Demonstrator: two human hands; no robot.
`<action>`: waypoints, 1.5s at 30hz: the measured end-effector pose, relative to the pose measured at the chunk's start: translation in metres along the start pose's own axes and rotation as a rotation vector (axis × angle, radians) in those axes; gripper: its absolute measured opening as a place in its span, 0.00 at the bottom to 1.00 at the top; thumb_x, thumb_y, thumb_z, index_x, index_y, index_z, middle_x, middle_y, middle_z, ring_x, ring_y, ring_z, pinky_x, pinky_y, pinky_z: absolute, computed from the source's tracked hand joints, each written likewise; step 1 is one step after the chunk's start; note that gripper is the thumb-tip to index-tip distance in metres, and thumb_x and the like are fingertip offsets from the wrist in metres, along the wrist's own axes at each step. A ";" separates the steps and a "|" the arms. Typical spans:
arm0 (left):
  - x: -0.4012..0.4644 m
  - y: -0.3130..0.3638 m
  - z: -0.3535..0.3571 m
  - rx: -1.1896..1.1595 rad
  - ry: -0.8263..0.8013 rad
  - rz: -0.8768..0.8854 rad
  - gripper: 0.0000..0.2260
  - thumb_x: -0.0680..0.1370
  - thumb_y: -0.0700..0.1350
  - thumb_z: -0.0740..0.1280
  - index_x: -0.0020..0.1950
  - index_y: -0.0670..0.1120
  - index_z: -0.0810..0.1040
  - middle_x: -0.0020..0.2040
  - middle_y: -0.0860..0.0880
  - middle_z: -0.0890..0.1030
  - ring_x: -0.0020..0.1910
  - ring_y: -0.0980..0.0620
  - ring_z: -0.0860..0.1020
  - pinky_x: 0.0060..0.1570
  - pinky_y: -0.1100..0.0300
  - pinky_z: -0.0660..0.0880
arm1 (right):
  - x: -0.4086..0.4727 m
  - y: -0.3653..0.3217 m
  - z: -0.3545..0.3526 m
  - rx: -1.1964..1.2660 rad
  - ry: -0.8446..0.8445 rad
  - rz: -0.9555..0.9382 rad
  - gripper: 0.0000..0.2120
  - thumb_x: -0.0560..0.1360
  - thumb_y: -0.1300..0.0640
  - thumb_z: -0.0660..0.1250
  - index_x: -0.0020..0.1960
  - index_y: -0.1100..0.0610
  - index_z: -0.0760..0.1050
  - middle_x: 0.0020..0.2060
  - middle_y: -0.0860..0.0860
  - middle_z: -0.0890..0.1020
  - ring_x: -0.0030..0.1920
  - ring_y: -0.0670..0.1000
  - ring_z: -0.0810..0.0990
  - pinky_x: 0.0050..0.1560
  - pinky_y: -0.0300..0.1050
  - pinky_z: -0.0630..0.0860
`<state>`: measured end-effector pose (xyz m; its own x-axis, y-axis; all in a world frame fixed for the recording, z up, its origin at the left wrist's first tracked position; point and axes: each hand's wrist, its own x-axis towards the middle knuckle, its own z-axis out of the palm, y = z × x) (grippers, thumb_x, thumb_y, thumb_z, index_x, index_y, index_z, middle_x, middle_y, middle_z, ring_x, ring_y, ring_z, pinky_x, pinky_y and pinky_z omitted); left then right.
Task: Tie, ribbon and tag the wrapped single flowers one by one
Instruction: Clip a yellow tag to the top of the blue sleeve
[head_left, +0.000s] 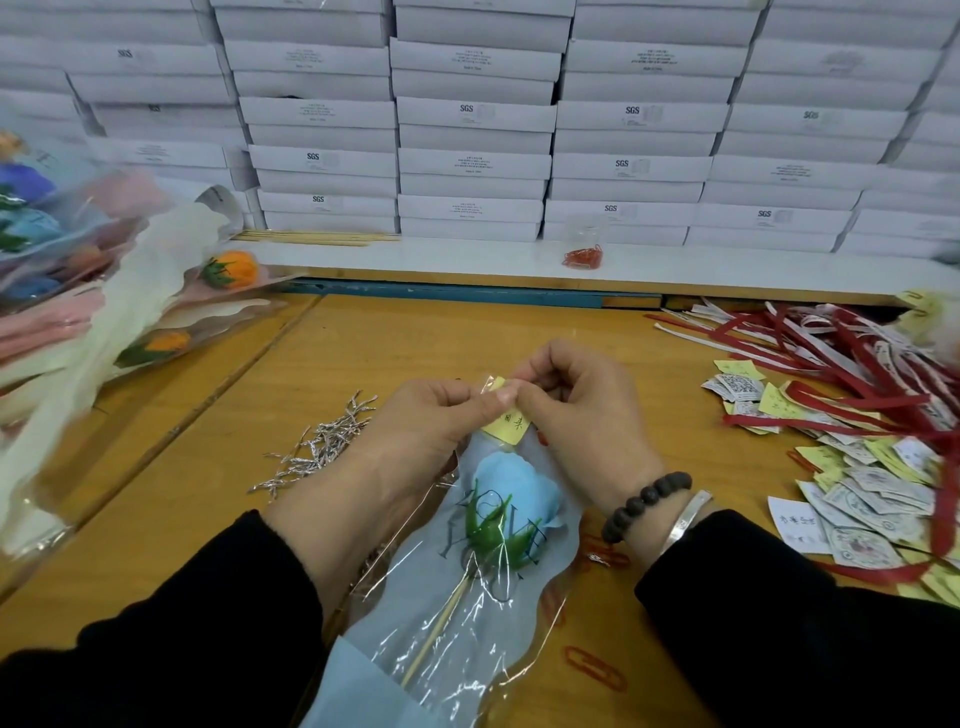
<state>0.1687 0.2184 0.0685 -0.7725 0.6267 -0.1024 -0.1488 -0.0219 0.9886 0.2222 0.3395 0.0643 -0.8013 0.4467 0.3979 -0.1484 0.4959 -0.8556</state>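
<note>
A blue flower (511, 488) with green sepals and a wooden stick lies in a clear and pale-blue sleeve (467, 613) on the wooden table, its head pointing away from me. At the sleeve's top edge, my left hand (415, 431) and my right hand (576, 410) both pinch a small yellow tag (506, 421) against the cellophane. Silver twist ties (317, 441) lie in a loose heap left of my hands. Red ribbons (841, 353) and a pile of paper tags (862, 483) lie at the right.
Wrapped flowers (130, 291) are stacked at the left on the table (363, 338). White boxes (478, 119) form a wall behind a white shelf holding red paper clips (583, 257) and wooden sticks (311, 237). Red paper clips (595, 667) lie near the sleeve.
</note>
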 end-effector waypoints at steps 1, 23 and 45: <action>0.000 0.000 0.000 -0.004 0.003 -0.001 0.13 0.69 0.44 0.71 0.43 0.34 0.81 0.35 0.42 0.82 0.28 0.50 0.78 0.29 0.64 0.76 | 0.000 0.000 0.000 0.016 -0.003 0.002 0.08 0.71 0.64 0.69 0.37 0.55 0.75 0.33 0.49 0.77 0.35 0.45 0.74 0.35 0.35 0.72; 0.001 0.002 0.001 0.021 0.103 0.011 0.06 0.75 0.35 0.66 0.38 0.40 0.75 0.33 0.44 0.78 0.28 0.52 0.73 0.29 0.66 0.72 | 0.016 0.009 -0.073 -0.545 -0.330 0.294 0.05 0.72 0.62 0.69 0.41 0.54 0.77 0.38 0.49 0.78 0.37 0.45 0.76 0.35 0.35 0.70; -0.001 0.002 0.001 -0.031 0.068 0.017 0.07 0.74 0.35 0.66 0.36 0.41 0.75 0.27 0.48 0.79 0.23 0.56 0.75 0.25 0.69 0.72 | 0.014 -0.001 -0.075 -0.558 -0.517 0.357 0.08 0.73 0.64 0.67 0.44 0.51 0.77 0.34 0.47 0.77 0.33 0.43 0.76 0.33 0.35 0.70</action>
<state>0.1695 0.2188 0.0707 -0.8149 0.5719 -0.0940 -0.1536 -0.0568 0.9865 0.2543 0.4009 0.0961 -0.9305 0.3170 -0.1836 0.3641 0.7458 -0.5579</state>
